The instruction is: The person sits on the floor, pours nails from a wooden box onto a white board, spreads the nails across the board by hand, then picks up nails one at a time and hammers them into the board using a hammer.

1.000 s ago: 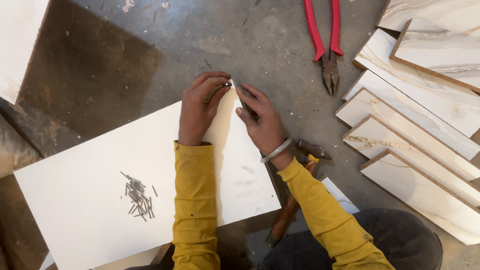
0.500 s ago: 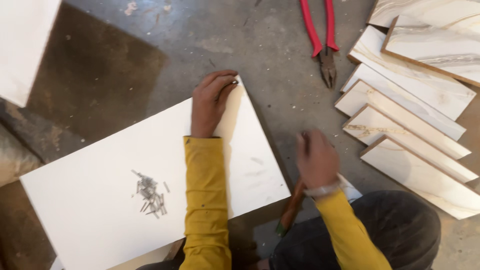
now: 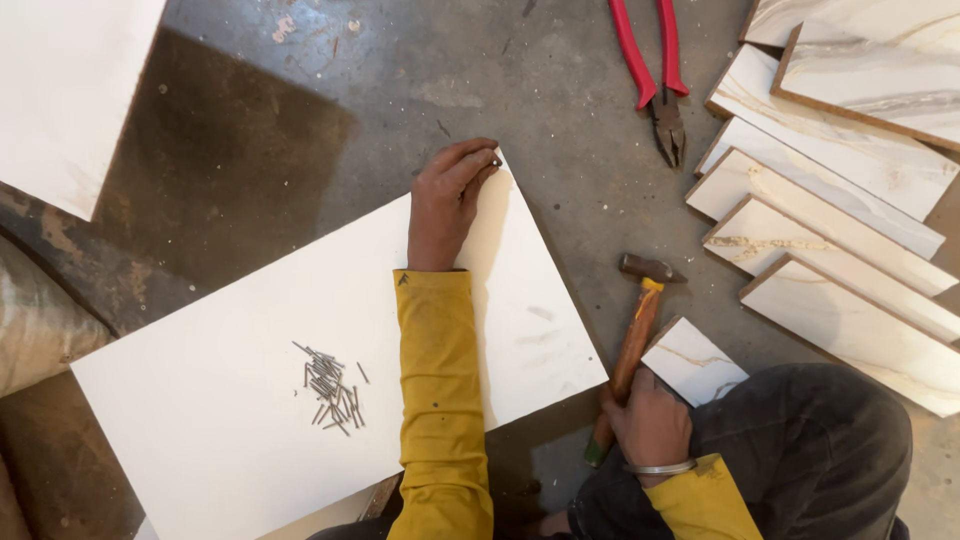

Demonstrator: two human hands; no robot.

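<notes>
Nail [image 3: 494, 161] – a small dark one – sits pinched between the fingertips of the left hand [image 3: 447, 200] at the top corner of the big white board [image 3: 230, 400], centre of the frame. Right hand [image 3: 650, 425], lower right, is clenched round the wooden handle of a hammer [image 3: 632, 350] whose head lies on the concrete floor [image 3: 540, 80], not yet lifted. By my reading the nail is placed but not driven – no nail heads show along the board's edge. One hammer, one pair of red-handled pliers [image 3: 655, 70] at the upper right, one loose heap of nails [image 3: 330, 390] lower left on the board, too many to count. About six marbled strips [image 3: 830, 250] are stacked at the right, with a small offcut [image 3: 692, 362] by the knee
</notes>
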